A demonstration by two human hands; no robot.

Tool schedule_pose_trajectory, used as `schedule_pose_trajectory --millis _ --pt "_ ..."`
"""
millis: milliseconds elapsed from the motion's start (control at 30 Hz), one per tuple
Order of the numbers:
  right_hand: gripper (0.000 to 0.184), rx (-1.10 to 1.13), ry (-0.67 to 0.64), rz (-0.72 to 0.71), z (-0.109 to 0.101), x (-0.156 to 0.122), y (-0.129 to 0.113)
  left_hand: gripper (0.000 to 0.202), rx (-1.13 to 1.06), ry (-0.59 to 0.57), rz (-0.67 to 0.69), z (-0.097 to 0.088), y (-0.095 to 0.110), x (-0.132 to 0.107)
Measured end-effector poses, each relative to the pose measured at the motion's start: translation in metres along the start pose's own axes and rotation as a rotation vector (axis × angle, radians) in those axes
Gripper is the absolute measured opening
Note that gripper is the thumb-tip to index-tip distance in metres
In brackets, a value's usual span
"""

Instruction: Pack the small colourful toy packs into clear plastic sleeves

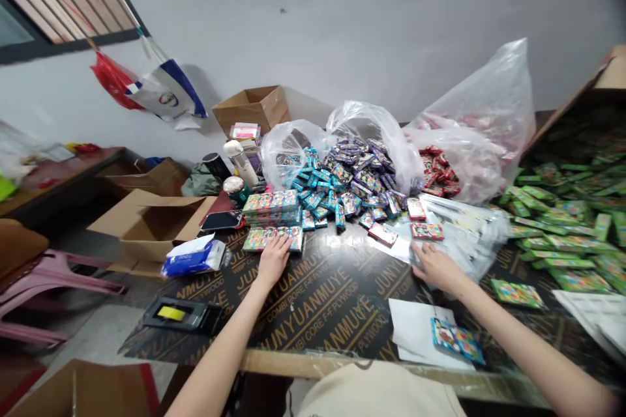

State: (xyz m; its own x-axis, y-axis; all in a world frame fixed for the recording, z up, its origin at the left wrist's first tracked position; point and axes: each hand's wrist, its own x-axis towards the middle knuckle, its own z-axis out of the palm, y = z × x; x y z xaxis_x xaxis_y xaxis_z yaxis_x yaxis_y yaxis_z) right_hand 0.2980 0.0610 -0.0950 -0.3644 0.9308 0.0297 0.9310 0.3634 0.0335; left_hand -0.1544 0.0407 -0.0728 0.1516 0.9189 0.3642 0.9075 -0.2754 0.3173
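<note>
My left hand [272,259] lies flat with its fingers stretched onto a low stack of flat colourful packets [272,238], in front of a taller stack [271,206]. My right hand [433,265] rests open, fingers spread, on a pile of clear plastic sleeves [454,228]. Red packets [427,230] lie just beyond its fingertips. Behind them, small blue packets [317,192] and purple packets [364,172] spill from clear bags. One blue packet [457,339] sits on white sheets near my right forearm.
The dark plywood table [317,300] also holds a tissue pack [193,259], a phone [221,220], a tape dispenser [180,315], bottles [240,163] and a big clear bag [482,124]. Green packets [562,221] heap at the right. Open cartons [151,225] and a pink chair [53,280] stand left.
</note>
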Motion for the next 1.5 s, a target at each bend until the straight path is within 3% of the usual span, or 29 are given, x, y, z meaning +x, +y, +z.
schedule_pose_trajectory --millis 133,200,267,300,367,467,567,667,733,800,900,967,1100,1267,1300,1367,1433,1500 --pt "0.03 0.065 -0.053 -0.1 -0.033 -0.001 0.009 0.041 -0.026 0.003 -0.032 0.003 0.001 0.004" --pt "0.033 0.064 -0.049 -0.093 -0.053 -0.005 0.009 0.045 -0.1 0.034 -0.101 0.002 0.017 0.003" --pt "0.032 0.169 0.048 -0.025 -0.073 -0.01 -0.003 0.049 -0.306 0.07 -0.226 0.001 0.048 0.0" --pt "0.03 0.307 0.123 0.026 -0.082 -0.013 -0.016 0.05 -0.46 0.074 -0.299 0.0 0.068 -0.002" --pt "0.025 0.789 0.263 0.12 -0.097 -0.016 -0.05 0.054 -0.838 -0.014 -0.386 -0.001 0.113 -0.003" --pt "0.029 1.5 0.122 0.114 -0.105 -0.016 -0.107 0.058 -1.325 -0.177 -0.382 -0.004 0.172 -0.001" --pt "0.031 1.623 0.152 0.147 -0.099 -0.015 -0.145 0.064 -1.511 -0.099 -0.424 -0.008 0.204 0.004" --pt "0.032 1.384 0.326 0.162 -0.09 -0.021 -0.164 0.09 -1.395 0.086 -0.537 -0.008 0.21 0.005" --pt "0.033 1.261 0.328 0.069 -0.088 -0.028 -0.173 0.099 -1.267 0.145 -0.557 -0.006 0.208 0.004" --pt "0.034 1.2 0.262 -0.1 -0.089 -0.035 -0.179 0.098 -1.226 0.137 -0.568 -0.004 0.204 0.001" --pt "0.033 1.134 0.255 -0.299 -0.098 -0.039 -0.179 0.086 -1.297 0.012 -0.571 -0.005 0.2 -0.003" --pt "0.03 1.085 0.397 -0.261 -0.107 -0.035 -0.171 0.088 -1.171 -0.042 -0.496 -0.009 0.197 -0.006" --pt "0.017 0.917 0.747 -0.085 -0.124 -0.023 -0.149 0.105 -0.509 0.054 -0.287 -0.017 0.194 -0.01" --pt "0.019 0.735 1.016 0.024 -0.133 -0.02 -0.146 0.105 -0.046 0.1 -0.221 -0.018 0.195 -0.012" --pt "0.02 0.712 0.991 0.028 -0.132 -0.02 -0.147 0.104 0.011 0.085 -0.2 -0.018 0.195 -0.013" --pt "0.021 0.697 0.815 0.022 -0.125 -0.015 -0.149 0.101 0.096 0.052 -0.143 -0.015 0.197 -0.015" --pt "0.025 0.736 0.613 0.046 -0.111 -0.005 -0.149 0.097 0.151 0.029 -0.089 -0.011 0.199 -0.018" --pt "0.03 0.83 0.49 0.108 -0.091 0.008 -0.146 0.093 0.187 0.015 -0.057 -0.005 0.201 -0.021"
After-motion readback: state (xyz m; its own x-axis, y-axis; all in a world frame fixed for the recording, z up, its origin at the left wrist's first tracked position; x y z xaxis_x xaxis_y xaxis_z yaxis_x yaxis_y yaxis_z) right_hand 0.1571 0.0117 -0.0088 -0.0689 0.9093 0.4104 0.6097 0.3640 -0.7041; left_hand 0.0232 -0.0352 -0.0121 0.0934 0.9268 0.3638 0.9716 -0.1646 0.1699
